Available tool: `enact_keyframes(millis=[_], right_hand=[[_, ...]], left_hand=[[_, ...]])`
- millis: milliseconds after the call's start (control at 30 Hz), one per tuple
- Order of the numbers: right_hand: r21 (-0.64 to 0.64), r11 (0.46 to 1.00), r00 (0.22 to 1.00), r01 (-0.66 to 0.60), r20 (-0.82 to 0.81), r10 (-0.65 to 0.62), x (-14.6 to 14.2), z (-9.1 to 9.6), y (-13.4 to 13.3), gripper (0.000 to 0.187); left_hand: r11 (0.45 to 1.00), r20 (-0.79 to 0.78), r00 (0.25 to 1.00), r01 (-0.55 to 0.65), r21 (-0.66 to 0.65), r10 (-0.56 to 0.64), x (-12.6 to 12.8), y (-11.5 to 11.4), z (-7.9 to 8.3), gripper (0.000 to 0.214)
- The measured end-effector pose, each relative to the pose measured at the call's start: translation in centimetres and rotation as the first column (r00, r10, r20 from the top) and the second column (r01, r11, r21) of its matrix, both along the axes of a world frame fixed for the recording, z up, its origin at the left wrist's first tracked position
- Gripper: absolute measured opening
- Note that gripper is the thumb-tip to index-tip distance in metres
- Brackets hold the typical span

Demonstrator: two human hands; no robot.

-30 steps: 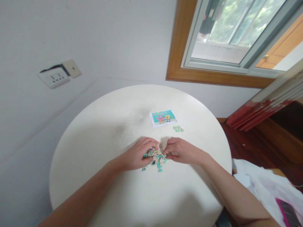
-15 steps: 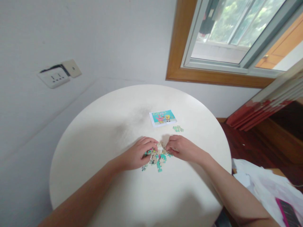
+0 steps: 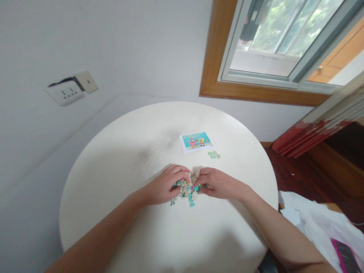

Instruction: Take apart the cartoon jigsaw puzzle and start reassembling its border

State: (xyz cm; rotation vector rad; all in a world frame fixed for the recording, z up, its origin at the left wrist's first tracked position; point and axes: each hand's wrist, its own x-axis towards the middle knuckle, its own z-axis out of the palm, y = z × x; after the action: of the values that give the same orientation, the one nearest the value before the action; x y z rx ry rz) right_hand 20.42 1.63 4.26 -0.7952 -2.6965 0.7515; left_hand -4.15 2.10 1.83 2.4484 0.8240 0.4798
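Note:
A small heap of jigsaw pieces (image 3: 189, 189), teal, beige and pink, lies near the middle of a round white table (image 3: 119, 159). My left hand (image 3: 166, 184) rests on the heap's left side with fingers curled over the pieces. My right hand (image 3: 214, 182) presses in from the right, fingers bent and pinched on pieces at the heap's edge. The two hands almost touch above the pile. A cartoon picture card (image 3: 195, 141) lies farther back on the table, with a small cluster of green pieces (image 3: 214, 154) just to its right.
The table stands against a white wall with a power socket (image 3: 66, 92) at the left. A wood-framed window (image 3: 273, 49) is at the upper right. White cloth (image 3: 315, 223) and a pink-edged phone (image 3: 345, 256) lie at the lower right, beyond the table's edge.
My right hand pulled a little away from the heap, then came back against it. The pieces shifted slightly between my fingers. My left hand stayed in place.

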Motion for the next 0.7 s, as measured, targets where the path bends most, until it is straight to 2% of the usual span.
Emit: enact_keyframes(millis=[333, 467, 567, 633, 700], right_hand=[[-0.102, 0.994, 0.997, 0.028, -0.066, -0.035, -0.3, -0.7, 0.1, 0.014], [-0.268, 0.962, 0.987, 0.058, -0.126, -0.095, 0.1, -0.9, 0.1, 0.007], [-0.316, 0.926, 0.957, 0.209, -0.13, -0.26, 1.2, -0.6, 0.8, 0.007], [-0.231, 0.904, 0.919, 0.36, -0.082, -0.387, 2.2, -0.5, 1.7, 0.007], [-0.097, 0.861, 0.865, 0.5, -0.002, -0.502, 3.4, -0.6, 2.7, 0.01]], left_hand=[[1.0, -0.006, 1.0, 0.016, 0.005, -0.016, -0.1, 0.1, 0.0, 0.034], [1.0, -0.002, 1.0, 0.016, 0.017, -0.016, -0.1, 0.1, -0.1, 0.034], [1.0, -0.003, 1.0, 0.009, 0.024, -0.009, -0.1, 0.0, -0.1, 0.035], [1.0, -0.003, 1.0, 0.011, 0.023, -0.011, -0.1, 0.0, 0.0, 0.036], [1.0, -0.001, 1.0, 0.017, 0.021, -0.017, -0.1, 0.0, 0.0, 0.036]])
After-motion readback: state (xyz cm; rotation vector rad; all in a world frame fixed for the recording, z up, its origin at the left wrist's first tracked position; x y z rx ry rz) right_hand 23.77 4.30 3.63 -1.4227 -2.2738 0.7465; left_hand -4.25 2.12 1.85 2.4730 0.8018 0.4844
